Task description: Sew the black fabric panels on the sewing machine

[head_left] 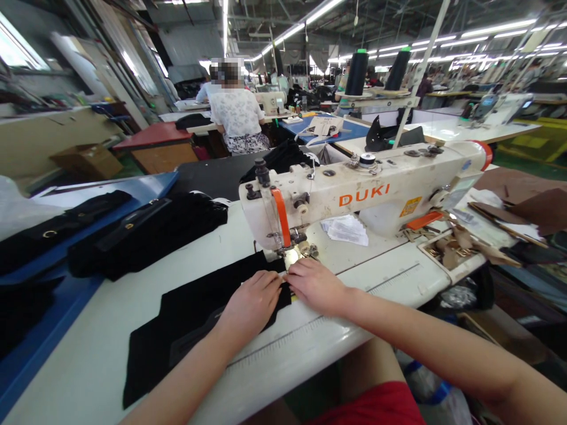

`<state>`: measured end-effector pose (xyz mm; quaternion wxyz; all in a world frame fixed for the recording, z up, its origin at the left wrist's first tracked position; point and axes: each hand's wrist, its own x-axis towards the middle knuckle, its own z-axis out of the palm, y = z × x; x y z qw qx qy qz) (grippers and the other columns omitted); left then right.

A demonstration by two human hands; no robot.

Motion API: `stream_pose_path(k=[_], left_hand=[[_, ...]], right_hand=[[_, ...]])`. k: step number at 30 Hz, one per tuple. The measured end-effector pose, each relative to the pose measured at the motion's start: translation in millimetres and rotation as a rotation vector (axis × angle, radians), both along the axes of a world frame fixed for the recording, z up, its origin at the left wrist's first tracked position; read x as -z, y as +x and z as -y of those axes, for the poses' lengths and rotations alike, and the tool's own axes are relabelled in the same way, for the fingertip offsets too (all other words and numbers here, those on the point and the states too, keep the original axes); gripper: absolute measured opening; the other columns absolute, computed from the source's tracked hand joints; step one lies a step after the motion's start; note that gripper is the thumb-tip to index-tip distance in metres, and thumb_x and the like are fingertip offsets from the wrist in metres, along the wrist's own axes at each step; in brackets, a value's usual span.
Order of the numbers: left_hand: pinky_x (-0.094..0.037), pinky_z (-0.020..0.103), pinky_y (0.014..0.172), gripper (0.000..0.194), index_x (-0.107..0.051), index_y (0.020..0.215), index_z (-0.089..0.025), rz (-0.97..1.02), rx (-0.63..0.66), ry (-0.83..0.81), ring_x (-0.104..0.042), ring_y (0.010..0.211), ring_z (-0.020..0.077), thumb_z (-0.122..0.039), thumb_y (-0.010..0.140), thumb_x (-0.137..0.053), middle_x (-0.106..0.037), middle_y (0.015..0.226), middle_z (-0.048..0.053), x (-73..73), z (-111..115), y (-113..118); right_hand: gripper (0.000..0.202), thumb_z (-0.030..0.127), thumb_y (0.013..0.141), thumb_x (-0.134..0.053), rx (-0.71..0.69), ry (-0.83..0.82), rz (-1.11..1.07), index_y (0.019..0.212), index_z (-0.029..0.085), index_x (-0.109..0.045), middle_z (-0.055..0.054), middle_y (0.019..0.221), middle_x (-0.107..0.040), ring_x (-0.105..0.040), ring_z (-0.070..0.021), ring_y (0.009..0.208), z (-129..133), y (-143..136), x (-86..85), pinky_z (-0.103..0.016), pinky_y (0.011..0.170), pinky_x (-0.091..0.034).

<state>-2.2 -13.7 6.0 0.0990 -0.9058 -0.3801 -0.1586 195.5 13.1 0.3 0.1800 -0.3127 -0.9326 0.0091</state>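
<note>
A black fabric piece point(177, 319) lies flat on the white sewing table point(390, 283), its right end beside the lit needle area of a white sewing machine point(319, 192) marked DUKI. My left hand point(254, 298) rests on the fabric near that end, fingers together and bent over its edge. Close by, my right hand point(315, 285) has its fingers pressed together at the fabric's corner, just in front of the needle area. The fingertips of both hands nearly meet, and what lies under them is hidden.
Black fabric stacks point(150, 233) lie at the left, some on a blue board point(26, 348). White labels point(345, 229) sit under the machine arm. A tray of small parts point(452, 248) is at the right. A person point(237, 112) sits ahead, back turned.
</note>
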Motion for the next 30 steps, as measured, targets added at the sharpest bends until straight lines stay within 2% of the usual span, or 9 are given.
stream_pose_path(k=[4,7,11,15,20,23,30], left_hand=[[-0.052,0.039,0.094,0.032,-0.065,0.113,-0.013,0.096,-0.075,-0.048,-0.062,0.108,0.0211,-0.021,0.097,-0.039,-0.069,0.114,0.011,0.2,-7,-1],[-0.048,0.042,0.100,0.037,-0.059,0.125,-0.010,0.053,-0.113,-0.092,-0.056,0.123,0.0236,-0.021,0.097,-0.038,-0.063,0.130,0.014,5.3,-13,-1],[-0.047,0.046,0.101,0.042,-0.052,0.133,-0.009,-0.033,-0.196,-0.123,-0.050,0.130,0.0260,-0.022,0.097,-0.035,-0.056,0.138,0.015,12.0,-13,0],[-0.046,0.046,0.102,0.042,-0.052,0.133,-0.011,-0.051,-0.218,-0.125,-0.048,0.131,0.0262,-0.023,0.098,-0.033,-0.056,0.139,0.014,12.0,-14,3],[-0.044,0.048,0.102,0.044,-0.055,0.130,-0.007,-0.026,-0.245,-0.159,-0.051,0.128,0.0283,-0.024,0.098,-0.030,-0.059,0.133,0.017,8.5,-29,6],[-0.043,0.048,0.103,0.043,-0.057,0.127,-0.009,-0.005,-0.243,-0.168,-0.053,0.126,0.0281,-0.026,0.097,-0.031,-0.062,0.129,0.017,7.3,-35,7],[-0.043,0.047,0.103,0.045,-0.053,0.132,-0.009,-0.018,-0.251,-0.139,-0.051,0.128,0.0279,-0.027,0.098,-0.029,-0.060,0.132,0.017,8.7,-31,6]], right_hand=[[0.012,0.018,0.093,-0.055,-0.028,0.034,0.028,0.092,0.014,-0.066,-0.007,0.090,-0.062,-0.053,-0.0224,0.091,-1,0,-0.8,-0.035,0.085,-0.045],[0.012,0.017,0.093,-0.055,-0.030,0.043,0.038,0.091,0.014,-0.066,-0.007,0.092,-0.063,-0.054,-0.0218,0.091,-2,0,-1.7,-0.035,0.085,-0.045],[0.011,0.017,0.093,-0.055,-0.027,0.050,0.043,0.090,0.015,-0.066,-0.007,0.091,-0.064,-0.054,-0.0219,0.092,-2,-1,-2.0,-0.035,0.086,-0.045],[0.013,0.018,0.093,-0.054,-0.027,0.068,0.037,0.089,0.014,-0.066,-0.007,0.090,-0.064,-0.054,-0.0222,0.092,-7,-1,-1.9,-0.035,0.087,-0.044],[0.015,0.018,0.094,-0.053,-0.009,0.090,0.066,0.089,0.013,-0.066,-0.008,0.091,-0.064,-0.056,-0.0218,0.091,-20,-1,-1.6,-0.034,0.084,-0.044],[0.017,0.016,0.095,-0.050,0.019,0.086,0.076,0.089,0.013,-0.066,-0.008,0.090,-0.064,-0.057,-0.0210,0.088,-25,-2,-1.7,-0.034,0.083,-0.044],[0.017,0.016,0.095,-0.051,0.016,0.089,0.072,0.089,0.013,-0.066,-0.008,0.090,-0.064,-0.057,-0.0213,0.091,-24,-3,0.4,-0.033,0.082,-0.043]])
